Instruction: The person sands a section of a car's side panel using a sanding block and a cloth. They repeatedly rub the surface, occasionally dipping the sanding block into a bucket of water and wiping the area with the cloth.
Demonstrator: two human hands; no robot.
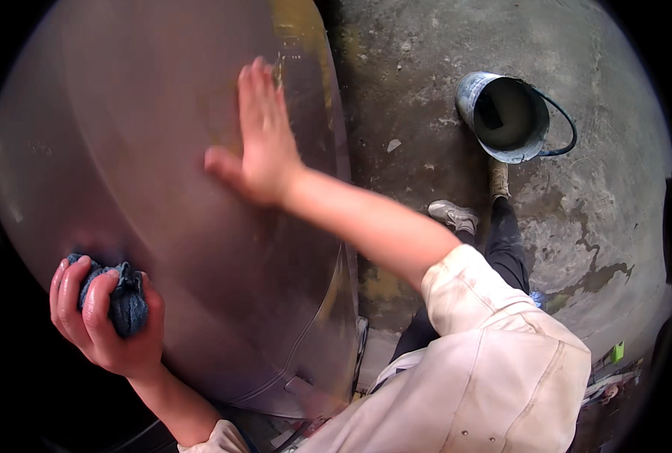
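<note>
A large, smooth, grey-brown curved panel (162, 113), which looks like part of a car body, fills the left half of the view. My right hand (266, 151) lies on it with fingers stretched forward and thumb spread. Just beside those fingertips is a small yellowish worn mark (278, 69) on the surface. At the lower left, my left hand (109, 336) is wrapped round a crumpled dark blue cloth (130, 308). Its fingers look wet, and it is over the panel's left edge. Whether the cloth touches the panel, I cannot tell.
On the stained concrete floor (404, 83) at the right, a metal bucket (469, 94) holds murky liquid and a dark piece. Its black handle (571, 136) hangs to the right. My shoes (456, 217) are close below it. A bright green object (616, 352) shows at lower right.
</note>
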